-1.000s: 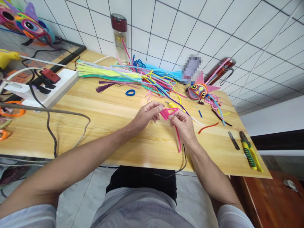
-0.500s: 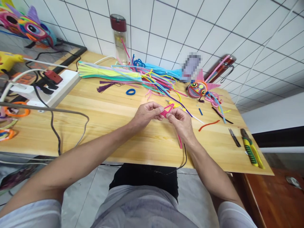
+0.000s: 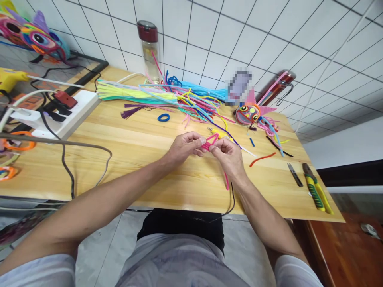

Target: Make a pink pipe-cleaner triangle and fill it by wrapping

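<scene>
Between my two hands is a bright pink pipe cleaner, bent into a small triangular shape. My left hand pinches its left side between thumb and fingers. On its right side my right hand is closed in a pinch, and a loose pink end hangs below that hand toward the table's front edge. Just behind the hands lies a yellow-handled tool, partly hidden by the fingers. Farther back rests a bundle of coloured pipe cleaners, with a blue ring in front of it.
Pliers and small snips lie at the right. A colourful fish-like craft figure sits at the back right. A white power strip with cables and a yellow glue gun occupy the left. A glass bottle stands by the wall.
The view has shifted very slightly. Both hands keep their pinch on the pink pipe cleaner, with hardly any movement.
</scene>
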A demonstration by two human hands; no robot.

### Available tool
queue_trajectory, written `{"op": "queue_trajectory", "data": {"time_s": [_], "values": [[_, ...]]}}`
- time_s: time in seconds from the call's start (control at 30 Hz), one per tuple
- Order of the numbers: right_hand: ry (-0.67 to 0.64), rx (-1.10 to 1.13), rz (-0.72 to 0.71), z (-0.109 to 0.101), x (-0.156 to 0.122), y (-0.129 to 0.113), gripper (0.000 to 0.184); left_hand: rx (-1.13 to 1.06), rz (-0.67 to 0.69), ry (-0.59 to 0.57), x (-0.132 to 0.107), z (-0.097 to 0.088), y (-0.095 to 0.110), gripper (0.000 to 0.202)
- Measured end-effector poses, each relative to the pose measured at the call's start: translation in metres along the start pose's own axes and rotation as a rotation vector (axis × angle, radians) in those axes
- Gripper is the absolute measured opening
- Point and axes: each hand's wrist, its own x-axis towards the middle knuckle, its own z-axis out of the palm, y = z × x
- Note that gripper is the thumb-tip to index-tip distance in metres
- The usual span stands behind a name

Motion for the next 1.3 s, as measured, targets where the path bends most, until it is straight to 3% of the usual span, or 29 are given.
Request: {"op": "queue_trajectory", "data": {"time_s": [0.23, 0.37, 0.57, 0.7, 1.03, 1.17, 1.3], "values": [[0.01, 0.011, 0.017, -0.003, 0.001, -0.001, 0.031, 0.0, -0.06, -0.01, -0.001, 0.0, 0.003, 0.05], [-0.074, 0.006, 0.038, -0.002, 0.001, -0.001, 0.035, 0.067, -0.052, -0.026, 0.0, -0.001, -0.001, 0.044], [-0.088, 0.006, 0.071, -0.008, 0.003, -0.003, 0.033, -0.089, -0.121, -0.033, 0.001, -0.001, 0.001, 0.04], [-0.051, 0.023, 0.053, -0.009, 0.005, 0.0, 0.034, -0.139, -0.064, -0.036, 0.002, 0.0, -0.003, 0.04], [-0.074, 0.042, -0.011, -0.01, 0.003, -0.002, 0.031, -0.019, 0.012, -0.002, 0.004, -0.005, -0.008, 0.038], [0.056, 0.015, -0.044, -0.014, 0.002, -0.004, 0.026, 0.115, 0.054, -0.046, 0.001, -0.002, -0.005, 0.035], [0.02, -0.053, -0.054, -0.012, 0.003, -0.003, 0.018, 0.185, 0.108, -0.096, -0.002, 0.001, -0.002, 0.035]]}}
